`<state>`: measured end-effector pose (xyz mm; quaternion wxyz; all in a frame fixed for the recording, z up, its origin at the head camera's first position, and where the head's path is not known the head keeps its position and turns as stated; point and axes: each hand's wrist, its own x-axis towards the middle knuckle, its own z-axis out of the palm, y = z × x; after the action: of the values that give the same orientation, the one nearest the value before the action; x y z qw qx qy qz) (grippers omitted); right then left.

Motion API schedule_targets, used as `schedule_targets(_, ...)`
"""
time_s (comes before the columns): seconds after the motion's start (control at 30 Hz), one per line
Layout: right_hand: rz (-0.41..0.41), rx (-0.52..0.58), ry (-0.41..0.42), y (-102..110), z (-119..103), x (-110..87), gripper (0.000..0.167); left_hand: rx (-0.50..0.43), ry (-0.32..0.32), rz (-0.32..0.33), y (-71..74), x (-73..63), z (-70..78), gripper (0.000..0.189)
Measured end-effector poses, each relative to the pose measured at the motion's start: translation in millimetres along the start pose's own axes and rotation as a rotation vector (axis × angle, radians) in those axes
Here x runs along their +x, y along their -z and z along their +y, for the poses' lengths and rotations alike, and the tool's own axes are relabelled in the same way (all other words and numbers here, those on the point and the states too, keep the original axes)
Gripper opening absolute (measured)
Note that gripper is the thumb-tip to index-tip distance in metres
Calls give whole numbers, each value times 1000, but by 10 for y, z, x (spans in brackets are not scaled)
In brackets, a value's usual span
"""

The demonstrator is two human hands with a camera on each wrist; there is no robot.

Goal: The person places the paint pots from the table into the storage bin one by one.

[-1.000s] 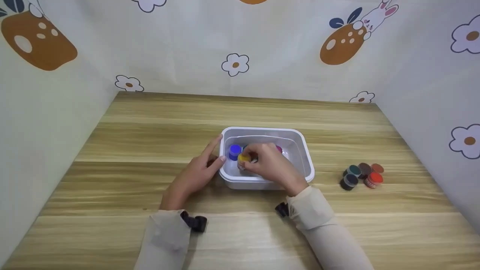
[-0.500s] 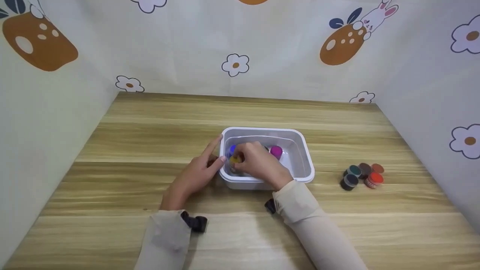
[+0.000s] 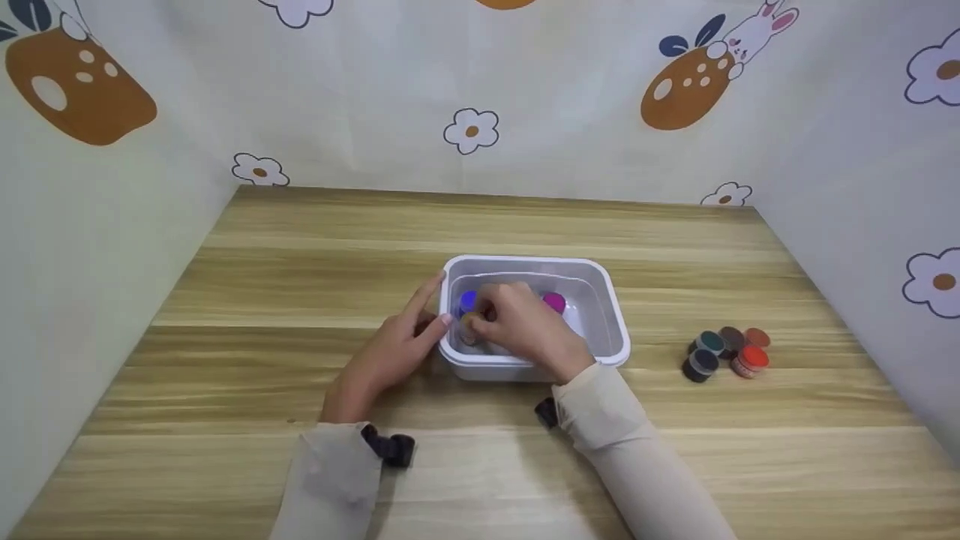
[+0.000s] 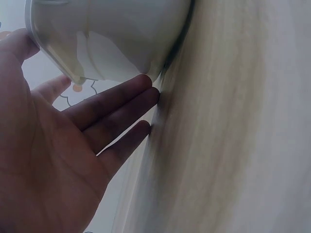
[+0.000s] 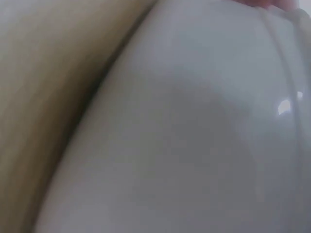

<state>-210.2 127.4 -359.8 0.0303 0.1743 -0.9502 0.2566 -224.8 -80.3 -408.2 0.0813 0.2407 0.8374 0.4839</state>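
A white plastic tub [image 3: 611,311] stands mid-table, its outer wall filling most of the right wrist view. Inside it, my right hand [image 3: 529,326] pinches a small paint pot with a yellow lid [image 3: 470,333] near the left end. Just behind that pot is a blue paint pot [image 3: 468,301], and a magenta one [image 3: 554,302] shows beyond my knuckles. The hand covers the middle of the tub. My left hand [image 3: 390,349] rests thumb and index finger against the tub's left rim. In the left wrist view, that hand's [image 4: 48,150] other fingers extend below the tub wall [image 4: 116,39].
To the right on the wooden table [image 3: 337,255] several paint pots stand bunched together: teal [image 3: 709,343], black-blue [image 3: 701,365], brown [image 3: 731,340], orange-brown [image 3: 757,339] and red [image 3: 751,360]. A patterned cloth [image 3: 390,90] closes off the back and sides.
My right hand has carried the yellow paint pot left and toward the tub's left wall, uncovering the magenta pot. My left hand stays in place on the rim.
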Motion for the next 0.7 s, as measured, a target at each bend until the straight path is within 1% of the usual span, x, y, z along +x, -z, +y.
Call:
schedule_targets(0.1, 87, 17, 35, 133, 50, -92, 12, 12, 24, -6, 0, 1, -2, 64)
schedule_targets(0.17, 145, 30, 31, 247, 105, -161, 13, 13, 41, -13, 5, 3, -2, 64)
schedule_targets(0.33, 262, 76, -56, 513, 307, -335, 12, 15, 67, -20, 22, 2, -3, 64)
schedule_targets(0.47, 330, 98, -92, 679, 529, -493, 14, 15, 74, -20, 16, 4, -8, 64)
schedule_targets(0.7, 445, 109, -176, 948, 954, -890, 16, 41, 79, -17, -8, 17, 3, 64)
